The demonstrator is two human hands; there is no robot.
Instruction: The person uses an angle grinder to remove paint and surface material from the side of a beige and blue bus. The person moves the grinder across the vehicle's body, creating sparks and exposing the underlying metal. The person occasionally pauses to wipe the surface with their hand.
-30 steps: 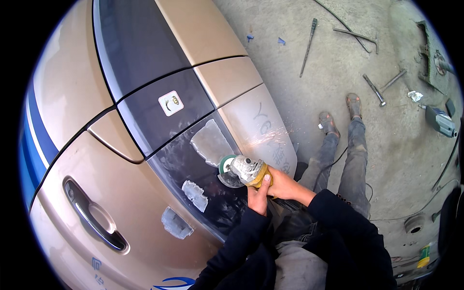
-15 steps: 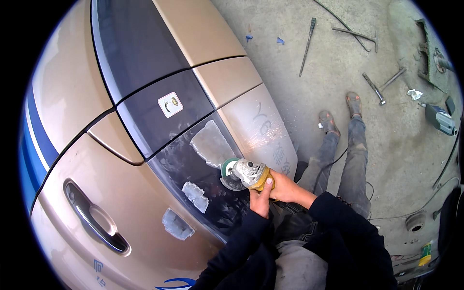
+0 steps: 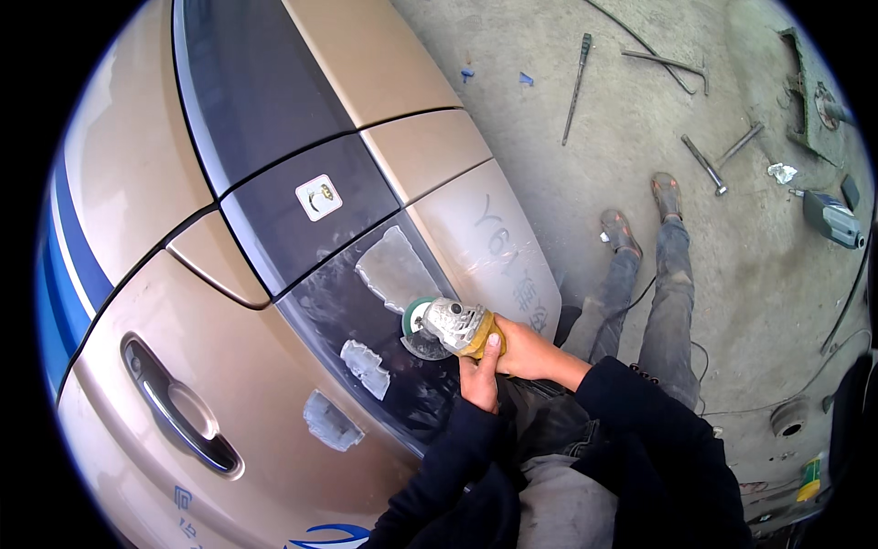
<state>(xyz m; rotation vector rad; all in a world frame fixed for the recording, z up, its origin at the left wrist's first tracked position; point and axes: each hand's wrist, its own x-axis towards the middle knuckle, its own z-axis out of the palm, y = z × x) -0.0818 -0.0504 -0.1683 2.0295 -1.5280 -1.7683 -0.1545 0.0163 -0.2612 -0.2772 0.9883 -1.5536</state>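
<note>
Both my hands are closed around an angle grinder (image 3: 465,331) with a yellow body, a silver gear head and a green disc. My right hand (image 3: 529,350) wraps the body from the right. From below, my left hand (image 3: 480,380) grips it, thumb along the yellow casing. The disc is at the dark panel (image 3: 315,274) of a beige vehicle, beside the lower edge of a bare grey patch (image 3: 396,265). Whether it touches the surface I cannot tell. Two smaller rough grey patches, an upper one (image 3: 366,368) and a lower one (image 3: 331,421), lie lower left of the disc.
The vehicle's door handle (image 3: 178,407) is at lower left. Grey-trousered legs (image 3: 670,293) stand right of my hands, a black cable beside them. On the concrete floor lie hammers (image 3: 704,165), a metal bar (image 3: 577,89) and a grey power tool (image 3: 832,220).
The grinder and both hands have shifted slightly left. Orange sparks that sprayed up across the beige panel earlier no longer show.
</note>
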